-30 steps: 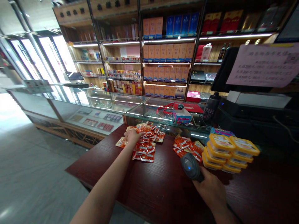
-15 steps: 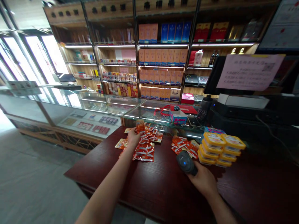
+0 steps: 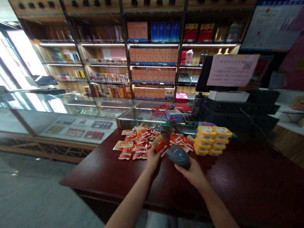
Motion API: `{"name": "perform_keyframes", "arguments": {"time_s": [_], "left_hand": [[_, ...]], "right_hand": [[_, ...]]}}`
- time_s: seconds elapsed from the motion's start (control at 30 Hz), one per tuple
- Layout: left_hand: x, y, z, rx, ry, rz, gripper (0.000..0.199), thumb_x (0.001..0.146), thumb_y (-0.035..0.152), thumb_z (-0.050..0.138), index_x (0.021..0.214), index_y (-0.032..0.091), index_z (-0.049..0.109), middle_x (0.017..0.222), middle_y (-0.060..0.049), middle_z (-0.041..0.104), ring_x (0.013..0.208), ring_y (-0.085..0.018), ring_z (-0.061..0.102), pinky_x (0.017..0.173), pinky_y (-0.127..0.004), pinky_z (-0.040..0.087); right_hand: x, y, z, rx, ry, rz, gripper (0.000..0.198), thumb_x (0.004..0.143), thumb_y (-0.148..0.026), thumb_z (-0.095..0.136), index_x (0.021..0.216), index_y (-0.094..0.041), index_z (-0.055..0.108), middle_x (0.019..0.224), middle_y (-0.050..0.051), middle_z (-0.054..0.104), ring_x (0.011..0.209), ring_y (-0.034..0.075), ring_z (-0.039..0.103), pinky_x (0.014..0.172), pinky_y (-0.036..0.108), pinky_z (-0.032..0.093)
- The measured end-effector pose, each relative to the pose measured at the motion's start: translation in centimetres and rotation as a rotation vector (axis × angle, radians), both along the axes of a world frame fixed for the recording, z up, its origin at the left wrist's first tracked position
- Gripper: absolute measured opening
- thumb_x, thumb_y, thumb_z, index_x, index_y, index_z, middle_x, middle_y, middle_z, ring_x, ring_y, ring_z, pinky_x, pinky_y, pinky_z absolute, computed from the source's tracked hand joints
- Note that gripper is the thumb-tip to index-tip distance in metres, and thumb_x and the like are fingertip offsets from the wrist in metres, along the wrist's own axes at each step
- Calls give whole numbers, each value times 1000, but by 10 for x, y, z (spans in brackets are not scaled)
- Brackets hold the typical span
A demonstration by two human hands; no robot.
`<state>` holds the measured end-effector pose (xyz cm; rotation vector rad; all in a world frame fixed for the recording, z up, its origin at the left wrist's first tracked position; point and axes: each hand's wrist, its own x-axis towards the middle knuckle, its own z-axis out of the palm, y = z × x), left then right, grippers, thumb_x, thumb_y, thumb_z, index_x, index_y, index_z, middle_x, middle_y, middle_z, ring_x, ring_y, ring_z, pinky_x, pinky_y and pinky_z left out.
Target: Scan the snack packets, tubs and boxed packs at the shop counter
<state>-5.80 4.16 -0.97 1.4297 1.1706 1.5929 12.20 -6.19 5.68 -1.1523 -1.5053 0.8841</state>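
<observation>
An orange snack packet (image 3: 159, 144) is pinched in my left hand (image 3: 153, 158), held up off the dark wooden counter (image 3: 114, 180). My right hand (image 3: 193, 173) grips a black barcode scanner (image 3: 178, 155) with a blue light on top. The scanner's head is turned toward the packet, close beside it. To the left lies a heap of similar orange packets (image 3: 137, 147). Behind the scanner is a smaller pile of orange packets (image 3: 181, 141). Yellow-lidded plastic tubs (image 3: 206, 141) stand stacked to the right of that pile.
Glass display cases (image 3: 99, 109) run along the counter's far side and left. A small blue and pink box (image 3: 174, 116) sits on the glass near a dark bottle (image 3: 196, 106). At right stands a monitor with a pink paper sheet (image 3: 232, 70). Shelves of boxed goods (image 3: 154, 57) line the back.
My left hand has moved right from the large heap, carrying a packet toward the scanner. My right hand has shifted slightly left with the scanner, turning it toward the packet. The view has swung right.
</observation>
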Motion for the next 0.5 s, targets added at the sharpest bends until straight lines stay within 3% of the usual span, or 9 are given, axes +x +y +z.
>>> {"name": "perform_keyframes", "arguments": {"time_s": [0.1, 0.3, 0.5], "left_hand": [[-3, -1, -6, 26, 93, 36, 28, 68, 23, 67, 94, 14, 68, 95, -9, 72, 87, -23, 65, 84, -37, 49], [-3, -2, -7, 53, 214, 51, 30, 73, 31, 65, 97, 14, 66, 97, -9, 71, 88, -22, 65, 83, -36, 50], [-3, -4, -8, 55, 230, 55, 31, 73, 32, 65, 98, 14, 65, 95, -8, 71, 83, -20, 65, 79, -34, 51]], "right_hand": [[0, -7, 7, 64, -50, 16, 37, 65, -34, 70, 98, -18, 68, 99, 8, 72, 93, 25, 66, 88, 41, 49], [3, -15, 10, -18, -115, 53, 39, 66, -31, 70, 102, -19, 67, 101, 7, 72, 95, 26, 66, 85, 38, 51], [4, -15, 10, 7, -152, 21, 38, 67, -35, 68, 102, -18, 68, 100, 7, 72, 94, 26, 67, 85, 37, 52]]}}
